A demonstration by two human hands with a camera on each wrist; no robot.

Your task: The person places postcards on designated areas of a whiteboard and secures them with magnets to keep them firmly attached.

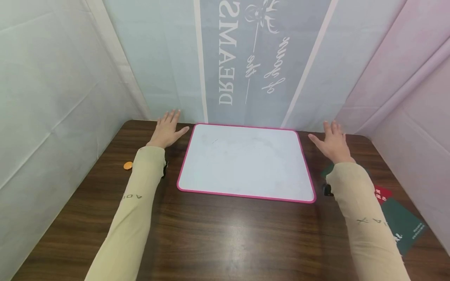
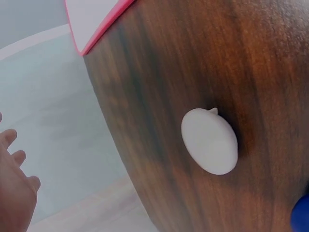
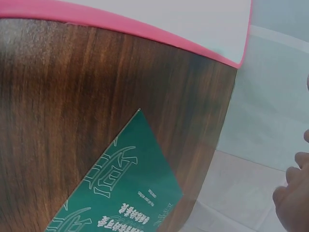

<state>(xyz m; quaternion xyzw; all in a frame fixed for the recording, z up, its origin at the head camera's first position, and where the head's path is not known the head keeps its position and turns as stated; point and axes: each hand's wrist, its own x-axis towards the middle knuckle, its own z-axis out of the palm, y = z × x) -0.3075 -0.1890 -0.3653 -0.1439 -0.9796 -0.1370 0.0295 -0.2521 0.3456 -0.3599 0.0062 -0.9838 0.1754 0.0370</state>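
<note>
Whiteboard (image 1: 246,162), pink-rimmed and carrying one short dark stroke, lies flat on the desk (image 1: 228,234), beyond its glossy near stretch and between two pale-sleeved arms. Nearest on the right, a dark green card (image 1: 404,222) shows partly from behind the right sleeve (image 1: 362,210), a red card (image 1: 382,193) just past it. Further off, an orange disc (image 1: 128,166) sits beside the left sleeve (image 1: 138,203). The left wrist view adds a white oval piece (image 2: 210,141) with a small nub, and a blue thing (image 2: 301,215) cut off at the edge. Another green card (image 3: 130,174), printed with white characters, lies below the right wrist. Near the desk's far edge, the left hand (image 1: 166,130) and right hand (image 1: 332,142) flank the board, apart from it, fingers spread wide and holding nothing; whether they touch anything, I cannot tell. Behind hangs pale fabric (image 1: 168,58) with large white lettering.
</note>
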